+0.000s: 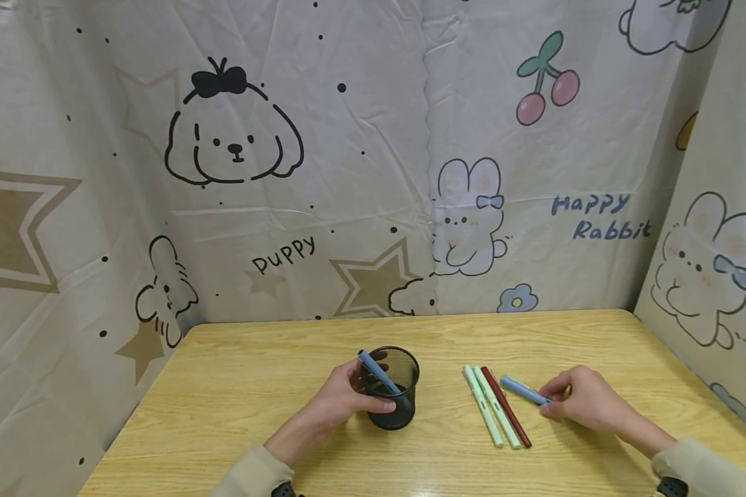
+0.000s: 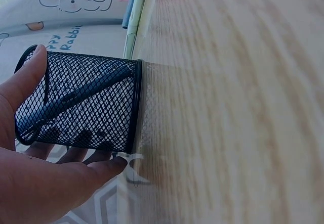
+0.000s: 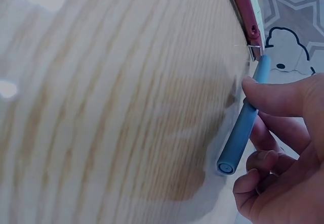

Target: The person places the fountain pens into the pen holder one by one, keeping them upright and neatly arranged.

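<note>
My left hand (image 1: 338, 399) grips a black mesh pen holder (image 1: 403, 415), thumb on the near side and fingers around the far side. The holder stands upright on the table. Inside it a blue pen (image 1: 378, 371) leans, its end sticking out over the rim. Over on the right, my right hand (image 1: 587, 400) pinches a second blue pen (image 3: 240, 133) between thumb and fingers, low at the tabletop. Just left of that pen lie a dark red pen (image 1: 507, 408) and two pale green pens (image 1: 496, 408), side by side.
The wooden table (image 1: 273, 359) carries all of this. Behind it hangs a cream cloth (image 1: 360, 138) printed with cartoon animals, with more cloth along the left and right sides.
</note>
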The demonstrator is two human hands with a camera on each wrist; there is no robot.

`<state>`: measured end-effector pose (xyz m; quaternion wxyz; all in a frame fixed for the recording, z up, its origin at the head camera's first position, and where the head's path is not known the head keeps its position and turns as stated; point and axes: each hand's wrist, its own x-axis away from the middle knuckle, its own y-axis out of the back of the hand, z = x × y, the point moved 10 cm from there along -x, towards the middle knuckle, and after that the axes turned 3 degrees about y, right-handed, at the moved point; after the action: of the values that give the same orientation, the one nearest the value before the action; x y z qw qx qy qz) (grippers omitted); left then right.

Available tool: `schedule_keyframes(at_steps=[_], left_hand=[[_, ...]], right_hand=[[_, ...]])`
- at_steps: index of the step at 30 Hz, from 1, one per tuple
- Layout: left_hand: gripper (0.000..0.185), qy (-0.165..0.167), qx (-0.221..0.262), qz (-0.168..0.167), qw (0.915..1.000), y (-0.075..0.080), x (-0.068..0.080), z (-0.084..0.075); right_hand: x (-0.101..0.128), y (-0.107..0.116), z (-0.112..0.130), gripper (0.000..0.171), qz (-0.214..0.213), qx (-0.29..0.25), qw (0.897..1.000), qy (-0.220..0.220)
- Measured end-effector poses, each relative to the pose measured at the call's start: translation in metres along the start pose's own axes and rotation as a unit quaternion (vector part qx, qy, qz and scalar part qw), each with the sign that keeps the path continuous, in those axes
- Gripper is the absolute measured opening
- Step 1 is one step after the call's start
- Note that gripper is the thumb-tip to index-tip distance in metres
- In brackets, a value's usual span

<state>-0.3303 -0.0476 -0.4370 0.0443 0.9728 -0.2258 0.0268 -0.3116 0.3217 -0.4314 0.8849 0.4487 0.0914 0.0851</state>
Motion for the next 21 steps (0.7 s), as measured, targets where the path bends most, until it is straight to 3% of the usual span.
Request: schedule_keyframes(at_steps=[21], left_hand=[[0.085, -0.005, -0.001, 0.006, 1.0, -0.0014, 0.0016, -0.002]], right_hand=[[0.0066, 0.0074, 0.0088, 0.026, -0.029, -0.09, 0.993, -0.065]])
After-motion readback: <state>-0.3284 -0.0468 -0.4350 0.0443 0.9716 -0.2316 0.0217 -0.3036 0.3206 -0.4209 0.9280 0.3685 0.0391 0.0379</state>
